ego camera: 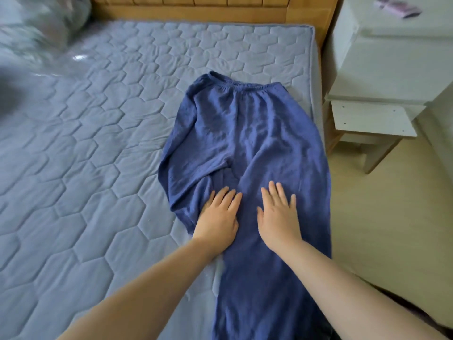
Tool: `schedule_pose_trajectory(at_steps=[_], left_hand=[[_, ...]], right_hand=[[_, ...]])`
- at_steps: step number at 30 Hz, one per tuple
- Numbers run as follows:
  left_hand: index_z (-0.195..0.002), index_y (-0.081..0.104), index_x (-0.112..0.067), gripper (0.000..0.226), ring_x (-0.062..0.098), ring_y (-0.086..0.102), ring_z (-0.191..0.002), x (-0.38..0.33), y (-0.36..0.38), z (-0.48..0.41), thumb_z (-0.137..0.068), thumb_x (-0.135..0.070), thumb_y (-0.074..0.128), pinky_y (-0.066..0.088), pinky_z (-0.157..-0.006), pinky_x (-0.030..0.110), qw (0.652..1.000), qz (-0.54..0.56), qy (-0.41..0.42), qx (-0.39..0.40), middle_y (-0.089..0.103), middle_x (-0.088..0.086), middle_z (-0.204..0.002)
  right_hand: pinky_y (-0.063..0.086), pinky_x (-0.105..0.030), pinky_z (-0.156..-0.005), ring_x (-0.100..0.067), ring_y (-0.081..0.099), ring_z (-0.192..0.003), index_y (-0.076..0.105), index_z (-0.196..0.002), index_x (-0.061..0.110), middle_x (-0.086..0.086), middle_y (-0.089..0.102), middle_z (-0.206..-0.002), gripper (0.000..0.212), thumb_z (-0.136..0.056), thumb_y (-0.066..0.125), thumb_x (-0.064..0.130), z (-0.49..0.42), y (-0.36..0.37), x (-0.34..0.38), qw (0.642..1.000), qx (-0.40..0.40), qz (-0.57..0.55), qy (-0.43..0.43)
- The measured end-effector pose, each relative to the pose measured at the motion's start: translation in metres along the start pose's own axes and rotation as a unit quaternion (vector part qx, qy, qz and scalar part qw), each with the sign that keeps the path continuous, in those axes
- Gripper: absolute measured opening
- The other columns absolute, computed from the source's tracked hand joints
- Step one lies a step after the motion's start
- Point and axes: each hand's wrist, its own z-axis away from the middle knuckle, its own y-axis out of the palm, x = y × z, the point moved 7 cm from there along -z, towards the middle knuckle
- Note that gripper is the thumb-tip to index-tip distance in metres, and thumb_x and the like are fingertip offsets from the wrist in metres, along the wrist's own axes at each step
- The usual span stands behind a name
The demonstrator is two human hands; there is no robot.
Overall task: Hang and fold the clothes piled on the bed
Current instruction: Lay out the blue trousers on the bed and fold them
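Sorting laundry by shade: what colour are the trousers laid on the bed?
Plain dark blue trousers, best seen in the head view.

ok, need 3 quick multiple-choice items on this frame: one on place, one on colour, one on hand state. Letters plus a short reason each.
1. Where do the trousers lie on the bed?
A. near its right edge
B. against the headboard
C. on the left half

2. What colour are the trousers?
A. grey
B. dark blue
C. white

3. What are the hands doing?
A. both pinch the waistband
B. one lifts a trouser leg
C. both press flat on the cloth

Answers:
1 A: the cloth runs along the bed's right edge, beside the white nightstand.
2 B: dark blue against the pale blue-grey bed.
3 C: the left hand and right hand rest on it with straight fingers.
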Motion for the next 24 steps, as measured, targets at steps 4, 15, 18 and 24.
schedule_pose_trajectory(at_steps=[4, 15, 18, 24], left_hand=[[-0.123, 0.06, -0.008, 0.054, 0.032, 0.059, -0.111, 0.042, -0.022, 0.038, -0.074, -0.028, 0.066, 0.051, -0.087, 0.046, 0.995, -0.035, -0.085, -0.027, 0.062, 0.01, -0.122], [-0.058, 0.053, -0.011, 0.009, 0.029, 0.052, -0.075, 0.021, -0.077, 0.076, -0.06, -0.009, 0.045, 0.043, -0.075, 0.038, 0.972, 0.058, 0.225, -0.048, 0.054, 0.005, -0.064], [-0.056, 0.048, -0.015, 0.011, 0.024, 0.042, -0.057, 0.024, -0.058, 0.106, -0.065, -0.022, 0.052, 0.044, -0.087, 0.038, 0.962, 0.014, 0.27, 0.03, 0.045, 0.001, -0.053], [-0.066, 0.063, -0.021, 0.023, 0.02, 0.047, -0.055, 0.044, -0.059, 0.111, -0.068, -0.026, 0.042, 0.043, -0.064, 0.027, 0.987, 0.016, 0.153, 0.048, 0.051, -0.005, -0.053]], right_hand=[[0.002, -0.044, -0.118, -0.019, -0.003, -0.148, 0.018, -0.152, 0.014, -0.005, 0.003, -0.161, 0.054, -0.102, 0.029, 0.03, 0.03, 0.018, 0.017, 0.999, 0.007, -0.033, -0.02], [0.001, -0.029, -0.12, -0.011, 0.0, -0.147, 0.016, -0.152, 0.017, 0.003, 0.005, -0.16, 0.051, -0.103, 0.029, 0.025, 0.058, 0.015, 0.002, 0.994, 0.036, -0.093, -0.036], [0.004, -0.029, -0.12, -0.011, 0.003, -0.147, 0.02, -0.151, 0.017, 0.003, 0.01, -0.16, 0.05, -0.102, 0.032, 0.023, 0.063, 0.013, 0.002, 0.994, 0.034, -0.103, -0.028], [0.01, -0.036, -0.12, -0.015, 0.007, -0.147, 0.025, -0.148, 0.014, -0.002, 0.012, -0.159, 0.05, -0.1, 0.038, 0.021, 0.061, 0.009, 0.013, 0.991, 0.053, -0.122, 0.029]])
